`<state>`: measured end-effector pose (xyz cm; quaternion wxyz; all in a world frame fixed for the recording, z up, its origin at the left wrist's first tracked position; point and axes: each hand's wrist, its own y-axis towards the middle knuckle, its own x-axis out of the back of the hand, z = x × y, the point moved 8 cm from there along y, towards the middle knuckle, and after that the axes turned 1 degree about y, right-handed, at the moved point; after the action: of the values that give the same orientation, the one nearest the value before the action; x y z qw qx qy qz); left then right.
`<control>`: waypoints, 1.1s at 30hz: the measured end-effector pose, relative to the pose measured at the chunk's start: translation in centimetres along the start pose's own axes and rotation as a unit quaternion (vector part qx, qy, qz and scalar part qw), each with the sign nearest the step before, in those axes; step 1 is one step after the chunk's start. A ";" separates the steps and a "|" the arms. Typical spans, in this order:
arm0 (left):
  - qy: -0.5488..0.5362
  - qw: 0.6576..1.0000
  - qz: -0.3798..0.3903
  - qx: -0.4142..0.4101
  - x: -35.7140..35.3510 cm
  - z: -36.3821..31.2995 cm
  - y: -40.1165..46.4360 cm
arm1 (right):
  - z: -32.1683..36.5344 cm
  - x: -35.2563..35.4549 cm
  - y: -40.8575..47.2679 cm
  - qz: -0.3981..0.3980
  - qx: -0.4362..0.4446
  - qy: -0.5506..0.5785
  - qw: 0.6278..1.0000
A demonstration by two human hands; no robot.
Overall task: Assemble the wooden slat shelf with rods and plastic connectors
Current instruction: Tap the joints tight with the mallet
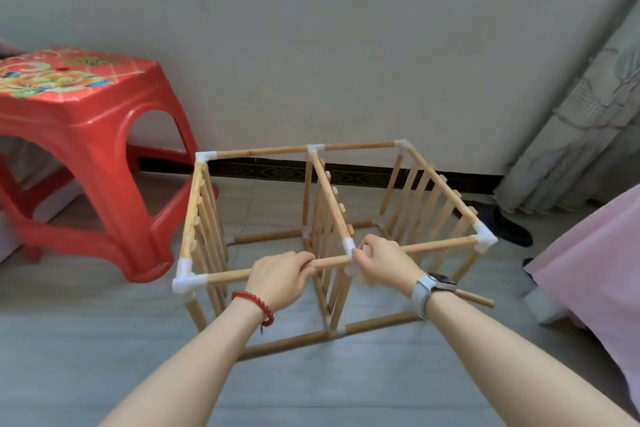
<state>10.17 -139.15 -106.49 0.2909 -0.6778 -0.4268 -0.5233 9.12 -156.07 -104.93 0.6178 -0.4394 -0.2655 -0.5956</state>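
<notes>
the pale wooden slat shelf frame (pixel 332 225) stood on the grey tiled floor (pixel 104 340), near the wall. the left hand (pixel 280 276) gripped its near top wooden rod (pixel 329 263). just right, the right hand (pixel 382 262) pinched the white plastic middle connector (pixel 349 246). a red plastic stool (pixel 86 149) stood left; pink bedding (pixel 588 270) lay right.

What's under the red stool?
Under the red stool, through its arched openings, you can see bare floor tiles, the pale wall and something whitish low on the left. The stool's legs and seat cover the rest, so I cannot tell what it is.
</notes>
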 end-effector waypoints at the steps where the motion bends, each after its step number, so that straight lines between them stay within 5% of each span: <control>1: 0.000 1.000 -0.011 -0.002 0.0 0.0 -0.8 | 0.1 -0.2 -0.5 0.017 0.005 -0.001 1.000; 5: -0.031 0.999 -0.009 -0.012 0.5 0.4 -4.1 | 0.5 -0.9 -3.6 0.056 0.015 -0.005 0.998; 9: -0.061 0.998 -0.016 -0.011 0.8 0.5 -7.9 | 2.7 -0.7 -7.5 -0.035 0.087 -0.031 0.995; 13: -0.051 0.968 -0.225 0.097 4.3 3.9 -13.0 | 7.1 -1.6 -9.6 -0.012 0.191 0.038 0.981; 15: -0.064 0.942 -0.264 0.198 5.5 7.3 -15.7 | 9.9 -2.7 -10.2 0.009 0.236 0.020 0.971; 18: -0.151 0.919 -0.183 0.315 4.9 12.7 -18.3 | 14.5 -5.1 -10.2 0.015 0.275 -0.103 0.956; 22: -0.377 0.872 -0.121 0.287 3.0 15.2 -18.5 | 20.5 -7.7 -9.9 -0.020 0.328 -0.164 0.930; 28: -0.378 0.884 -0.136 0.240 2.2 16.5 -19.0 | 28.9 -6.2 -9.6 -0.187 0.397 0.009 0.899; 31: -0.382 0.879 -0.123 0.257 1.5 17.9 -18.6 | 29.0 -12.9 -9.7 -0.065 0.416 -0.120 0.899; 33: -0.387 0.881 -0.109 0.248 1.2 18.2 -18.6 | 29.8 -12.7 -8.8 -0.058 0.429 -0.140 0.891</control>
<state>2.28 -114.82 -111.52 0.2024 -0.6814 -0.6922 -0.1246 4.56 -123.23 -99.64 0.6670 -0.1942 -0.6036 -0.3911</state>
